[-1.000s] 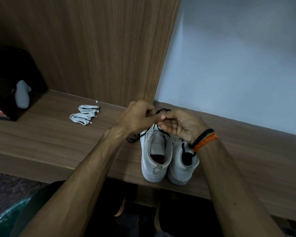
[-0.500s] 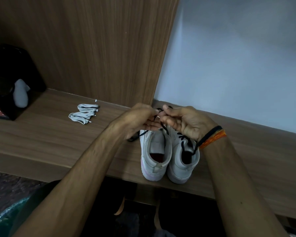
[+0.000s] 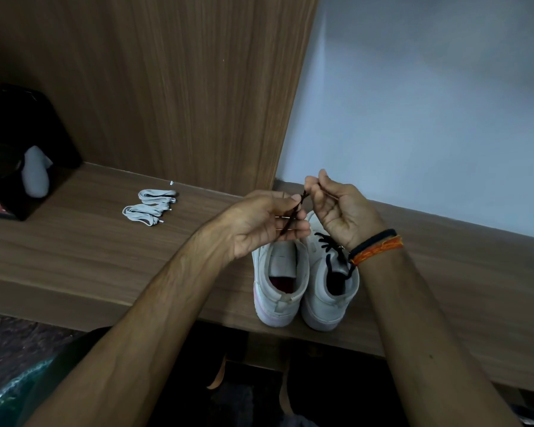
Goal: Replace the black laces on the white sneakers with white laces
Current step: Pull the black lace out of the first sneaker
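Note:
Two white sneakers stand heel-toward-me on the wooden shelf. The left sneaker shows no lace over its tongue. The right sneaker still carries black lacing. Above them, my left hand and my right hand both pinch a black lace that runs between them, folded into a short bunch. Two bundles of white laces lie on the shelf to the left, apart from both hands.
A black box with a white object in front of it sits at the far left of the shelf. A wooden panel and a pale wall rise behind. A small white bit lies by the panel.
Both hands have risen off the left sneaker with the black lace. The lace no longer trails down the shoe's left side and is gathered between my fingers.

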